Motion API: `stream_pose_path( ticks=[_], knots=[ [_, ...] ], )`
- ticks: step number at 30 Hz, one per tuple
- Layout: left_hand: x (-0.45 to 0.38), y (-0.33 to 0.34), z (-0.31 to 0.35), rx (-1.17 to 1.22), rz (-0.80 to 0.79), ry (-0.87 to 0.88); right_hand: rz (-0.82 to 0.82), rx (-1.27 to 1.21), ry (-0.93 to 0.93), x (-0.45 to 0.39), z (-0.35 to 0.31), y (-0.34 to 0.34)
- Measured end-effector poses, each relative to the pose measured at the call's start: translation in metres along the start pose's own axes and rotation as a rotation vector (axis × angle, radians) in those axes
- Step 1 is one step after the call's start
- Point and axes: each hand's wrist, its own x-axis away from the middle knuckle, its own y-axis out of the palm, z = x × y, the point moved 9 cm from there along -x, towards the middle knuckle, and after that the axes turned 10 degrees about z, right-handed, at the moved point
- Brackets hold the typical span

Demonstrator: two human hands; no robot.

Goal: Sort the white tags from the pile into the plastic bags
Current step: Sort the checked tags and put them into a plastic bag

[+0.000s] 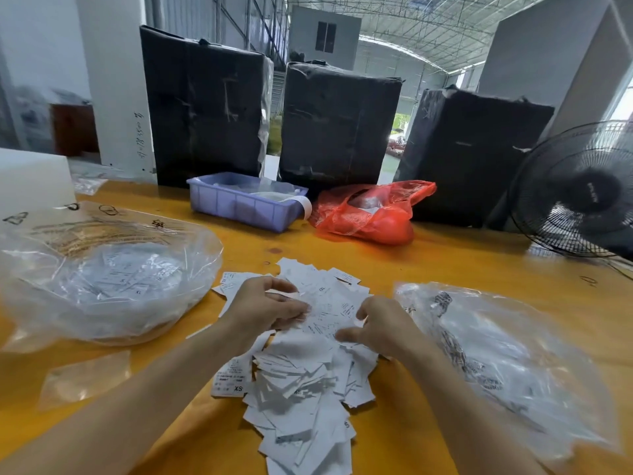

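head cam: worn on head | faced forward and down across the table (445, 265) | close over both forearms | single view, none shared

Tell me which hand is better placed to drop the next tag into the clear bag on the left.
Left hand: it is on the pile nearest that bag; the right hand would cross over.

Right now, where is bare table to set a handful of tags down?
Bare table lies between the tag pile and the red bag. A smaller strip runs between the pile and the left plastic bag, near a flat clear sleeve. It is crowded where both hands work, and toward the right plastic bag.
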Motion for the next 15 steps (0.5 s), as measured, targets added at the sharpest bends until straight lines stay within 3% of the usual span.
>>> stream_pose_path(
  ticks=[3, 7, 12, 15],
  knots=[
    [-0.001, -0.001, -0.002, 0.039, 0.006, -0.036, 0.021, -0.037, 0.003, 0.0, 0.0, 0.007],
    [-0.003, -0.003, -0.002, 0.03, 0.02, -0.056, 0.054, -0.292, 0.054, -0.002, 0.005, 0.006],
    [-0.001, -0.001, -0.001, 0.145, 0.013, -0.106, 0.262, -0.652, 0.137, -0.006, 0.014, -0.023],
    [0.0, 0.004, 0.0, 0.201, -0.024, -0.129, 0.197, -0.789, 0.214, -0.009, 0.017, -0.024]
  ],
)
